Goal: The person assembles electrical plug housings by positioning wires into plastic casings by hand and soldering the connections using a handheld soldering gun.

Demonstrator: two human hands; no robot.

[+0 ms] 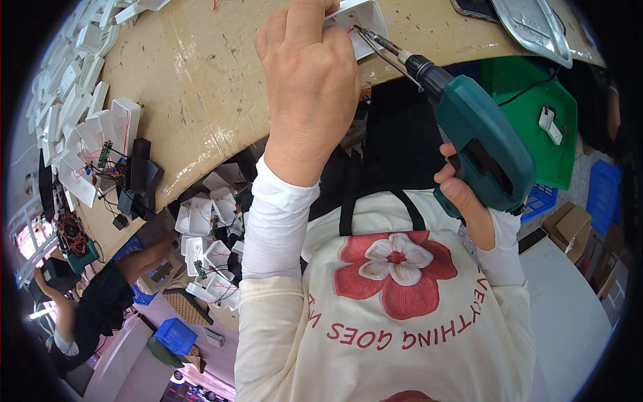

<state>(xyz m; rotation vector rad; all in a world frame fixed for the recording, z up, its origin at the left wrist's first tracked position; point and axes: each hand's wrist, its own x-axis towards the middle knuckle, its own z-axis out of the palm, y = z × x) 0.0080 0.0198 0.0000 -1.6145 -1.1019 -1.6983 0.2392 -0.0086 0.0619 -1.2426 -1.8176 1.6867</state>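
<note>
Left hand (311,87) is at the left side of a white box (376,20), fingers bent over toward it. Fingertips run past the top edge of the view and are partly hidden, so can't tell whether they pinch the box or just press on it. The box sits on the bench (201,74) near its front edge, open side up, with a red wire (350,29) showing inside.

Right hand (469,194) is wrapped around the handle of a green gun-shaped tool (485,137); its thin metal tip reaches into the box, close to the wire.

Far left on the bench: a heap of white cases (74,94), with a green circuit board (104,154) and black blocks (138,167) at its near end. Upper right: metal tray (536,27). Below it, a green bin (566,134) with a small white part (550,126) inside.
</note>
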